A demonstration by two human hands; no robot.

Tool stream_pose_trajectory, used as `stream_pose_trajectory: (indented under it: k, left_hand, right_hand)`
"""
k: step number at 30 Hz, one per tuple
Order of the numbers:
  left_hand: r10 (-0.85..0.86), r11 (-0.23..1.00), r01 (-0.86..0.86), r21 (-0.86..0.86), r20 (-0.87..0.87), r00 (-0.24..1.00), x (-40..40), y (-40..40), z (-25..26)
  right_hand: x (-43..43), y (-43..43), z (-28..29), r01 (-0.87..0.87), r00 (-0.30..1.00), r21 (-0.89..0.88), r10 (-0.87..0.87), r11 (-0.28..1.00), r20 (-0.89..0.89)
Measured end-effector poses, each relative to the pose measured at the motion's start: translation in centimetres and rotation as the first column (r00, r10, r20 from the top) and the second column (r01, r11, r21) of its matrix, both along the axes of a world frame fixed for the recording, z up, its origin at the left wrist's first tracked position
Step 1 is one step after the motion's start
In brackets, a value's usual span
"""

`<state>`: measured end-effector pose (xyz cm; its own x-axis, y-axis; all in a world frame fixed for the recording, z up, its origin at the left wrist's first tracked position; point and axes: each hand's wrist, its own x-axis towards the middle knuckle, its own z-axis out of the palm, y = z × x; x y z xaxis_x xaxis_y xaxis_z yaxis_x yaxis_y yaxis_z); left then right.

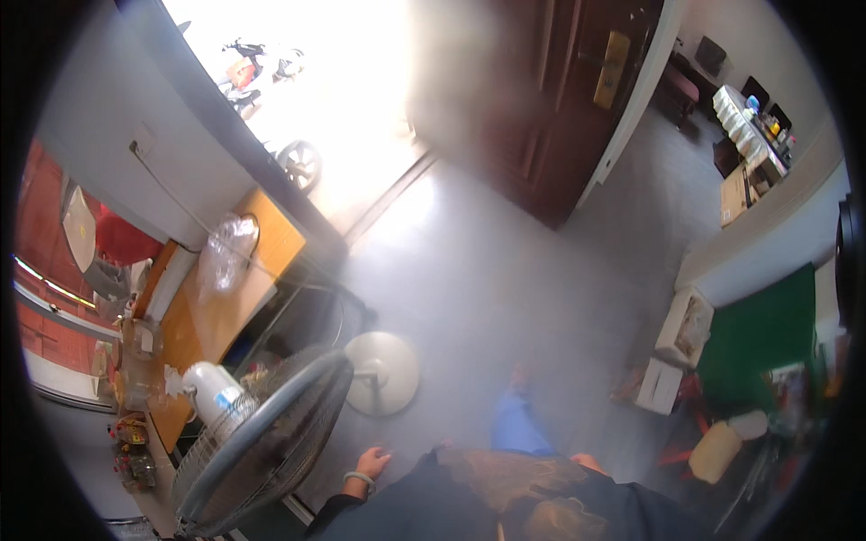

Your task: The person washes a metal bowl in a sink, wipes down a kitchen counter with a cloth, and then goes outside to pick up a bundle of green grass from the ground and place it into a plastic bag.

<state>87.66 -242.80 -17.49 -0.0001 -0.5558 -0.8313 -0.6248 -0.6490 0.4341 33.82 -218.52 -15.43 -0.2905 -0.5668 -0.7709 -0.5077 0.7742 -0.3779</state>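
My left hand (pixel 373 462), a pale bracelet at its wrist, hangs at my left side over the grey floor, its fingers slightly bent and nothing seen in them. Of my right hand (pixel 588 462) only a small part shows at the edge of my dark shirt; its fingers are hidden. Nearest to my left hand is a pedestal fan with a round wire cage (pixel 270 439) and a pale round base (pixel 382 373). A blue-clad leg (pixel 517 422) of mine shows below the shirt, blurred.
Ahead, a dark red door (pixel 541 101) stands open beside a bright doorway, with motorbikes (pixel 243 71) outside. A wooden desk (pixel 270 233) holding a plastic-wrapped thing lies left. At right are white boxes (pixel 659 385), a green panel (pixel 758 331) and a cloth-covered table (pixel 734 122).
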Motion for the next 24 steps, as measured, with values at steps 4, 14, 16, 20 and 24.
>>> stream_pose_trajectory:
  k: [4, 14, 16, 20, 24]
  left_hand:
    - [-0.120, 0.992, 0.124, -0.023, 0.146, 0.982, -10.1, -4.8, 8.5]
    - [-0.100, 0.927, 0.069, -0.368, -0.066, 0.993, -22.6, -16.8, 2.0]
    - [-0.069, 0.943, 0.054, -0.329, -0.036, 0.997, -24.9, -20.6, 3.0]
    - [-0.121, 0.947, 0.134, -0.294, 0.062, 0.991, -25.7, -28.5, 2.4]
    - [-0.155, 0.868, 0.195, -0.457, 0.122, 0.980, -27.5, -39.1, 1.7]
  right_hand:
    - [-10.2, -8.7, -1.6, -0.057, 0.994, -0.033, 0.053, 0.998, -0.091]
    - [-26.8, -43.3, 9.8, -0.171, 0.934, -0.218, 0.088, 0.961, -0.346]
    - [-27.1, -48.7, 11.7, -0.143, 0.949, -0.392, 0.013, 0.909, -0.315]
    - [-25.3, -59.5, 18.1, -0.374, 0.894, -0.662, 0.063, 0.650, -0.444]
    - [-28.9, -67.2, 26.5, -0.428, 0.860, -0.839, -0.135, 0.335, -0.493]
